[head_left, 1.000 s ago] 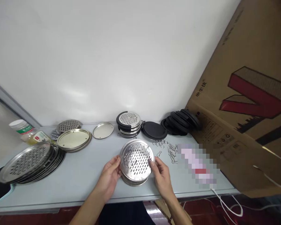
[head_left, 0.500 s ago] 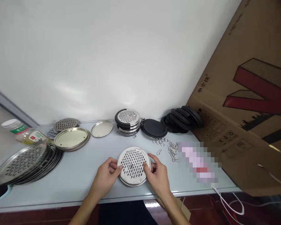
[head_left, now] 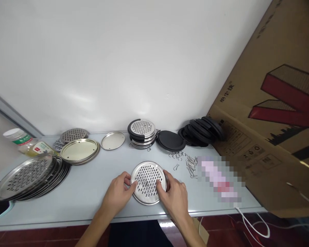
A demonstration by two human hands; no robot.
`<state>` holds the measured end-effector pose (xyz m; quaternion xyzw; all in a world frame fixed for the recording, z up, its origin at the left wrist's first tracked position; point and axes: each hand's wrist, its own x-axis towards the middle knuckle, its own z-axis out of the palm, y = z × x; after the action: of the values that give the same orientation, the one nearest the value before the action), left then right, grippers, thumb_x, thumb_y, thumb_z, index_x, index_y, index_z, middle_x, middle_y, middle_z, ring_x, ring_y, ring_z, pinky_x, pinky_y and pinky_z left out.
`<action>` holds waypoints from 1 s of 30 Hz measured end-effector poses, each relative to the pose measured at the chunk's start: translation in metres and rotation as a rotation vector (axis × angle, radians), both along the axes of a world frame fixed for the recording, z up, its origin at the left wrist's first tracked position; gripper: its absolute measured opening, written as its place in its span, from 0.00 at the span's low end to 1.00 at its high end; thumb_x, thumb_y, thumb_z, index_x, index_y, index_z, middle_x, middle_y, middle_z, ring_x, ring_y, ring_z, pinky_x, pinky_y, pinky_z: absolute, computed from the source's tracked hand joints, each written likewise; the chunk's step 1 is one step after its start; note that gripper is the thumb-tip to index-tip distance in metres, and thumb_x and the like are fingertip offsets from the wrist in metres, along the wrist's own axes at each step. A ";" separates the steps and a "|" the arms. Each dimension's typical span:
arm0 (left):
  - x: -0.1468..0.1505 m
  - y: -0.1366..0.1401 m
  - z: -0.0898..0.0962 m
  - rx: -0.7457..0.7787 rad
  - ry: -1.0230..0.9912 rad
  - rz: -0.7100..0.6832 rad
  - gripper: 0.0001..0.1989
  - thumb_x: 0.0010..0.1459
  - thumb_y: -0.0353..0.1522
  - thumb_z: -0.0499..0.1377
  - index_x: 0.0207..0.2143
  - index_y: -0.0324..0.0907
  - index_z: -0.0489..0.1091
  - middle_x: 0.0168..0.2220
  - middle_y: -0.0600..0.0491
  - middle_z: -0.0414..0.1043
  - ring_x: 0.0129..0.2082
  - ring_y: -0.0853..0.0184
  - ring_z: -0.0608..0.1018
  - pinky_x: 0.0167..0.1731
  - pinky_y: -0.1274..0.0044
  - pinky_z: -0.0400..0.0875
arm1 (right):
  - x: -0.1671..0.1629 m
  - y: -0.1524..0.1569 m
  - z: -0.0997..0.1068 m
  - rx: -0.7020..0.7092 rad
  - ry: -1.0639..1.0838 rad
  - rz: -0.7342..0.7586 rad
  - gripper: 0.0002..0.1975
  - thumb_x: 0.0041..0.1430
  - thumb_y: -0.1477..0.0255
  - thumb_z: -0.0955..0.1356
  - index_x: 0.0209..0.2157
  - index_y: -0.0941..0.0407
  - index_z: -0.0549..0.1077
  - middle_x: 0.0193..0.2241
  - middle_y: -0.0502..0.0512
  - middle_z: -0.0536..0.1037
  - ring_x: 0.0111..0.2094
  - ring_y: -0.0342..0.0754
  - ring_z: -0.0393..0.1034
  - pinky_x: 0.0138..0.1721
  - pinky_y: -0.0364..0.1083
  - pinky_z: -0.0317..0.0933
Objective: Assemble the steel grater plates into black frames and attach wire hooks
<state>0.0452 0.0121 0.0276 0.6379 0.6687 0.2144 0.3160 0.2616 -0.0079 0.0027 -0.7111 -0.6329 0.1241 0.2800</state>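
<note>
At the front middle of the table lies a round metal disc with slotted holes (head_left: 147, 183), set on or in a shallow rimmed metal dish. My left hand (head_left: 121, 192) grips its left edge, thumb on the top rim and fingers at the side. From the other side, my right hand (head_left: 173, 193) holds the right edge, its thumb over the slots. Behind them stands a stack of slotted metal discs with black edging (head_left: 142, 127). To its right is a round black disc (head_left: 171, 140); a plain shallow metal dish (head_left: 113, 140) lies to its left.
Small metal rings (head_left: 179, 156) and metal snap clips (head_left: 192, 166) lie right of my hands, beside a blurred-out patch. More black round pieces (head_left: 204, 130) lean near a large cardboard box (head_left: 267, 144). Stacked golden dishes (head_left: 79, 151), large slotted discs (head_left: 28, 176) and a clear jar (head_left: 18, 137) occupy the left.
The slotted disc sits more evenly over the dish beneath, whose lower edge shows less. Both hands keep their hold on it. The whole view has shifted slightly.
</note>
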 end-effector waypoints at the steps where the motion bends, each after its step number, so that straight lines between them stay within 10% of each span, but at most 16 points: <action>1: 0.000 0.001 0.001 -0.007 0.026 -0.004 0.17 0.58 0.48 0.56 0.37 0.44 0.69 0.33 0.52 0.74 0.27 0.65 0.75 0.31 0.73 0.68 | 0.000 0.000 0.000 0.010 0.002 0.000 0.24 0.62 0.62 0.64 0.54 0.59 0.73 0.33 0.59 0.80 0.35 0.57 0.75 0.41 0.53 0.63; 22: 0.005 0.031 0.000 0.037 0.095 -0.068 0.20 0.62 0.45 0.52 0.50 0.45 0.68 0.38 0.52 0.73 0.33 0.64 0.76 0.37 0.73 0.67 | 0.002 0.004 0.000 0.009 0.109 0.015 0.23 0.62 0.59 0.65 0.53 0.58 0.72 0.38 0.58 0.72 0.42 0.57 0.69 0.45 0.55 0.63; 30: -0.018 0.025 0.006 -0.032 0.203 -0.056 0.16 0.60 0.47 0.54 0.39 0.45 0.67 0.33 0.53 0.72 0.30 0.64 0.74 0.31 0.73 0.63 | 0.002 0.001 0.015 -0.032 0.176 0.244 0.17 0.50 0.59 0.74 0.38 0.55 0.75 0.33 0.53 0.73 0.39 0.55 0.68 0.45 0.53 0.61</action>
<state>0.0274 0.0370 0.0331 0.6699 0.6825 0.1288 0.2625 0.2631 -0.0067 0.0172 -0.6196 -0.6856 0.2293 0.3058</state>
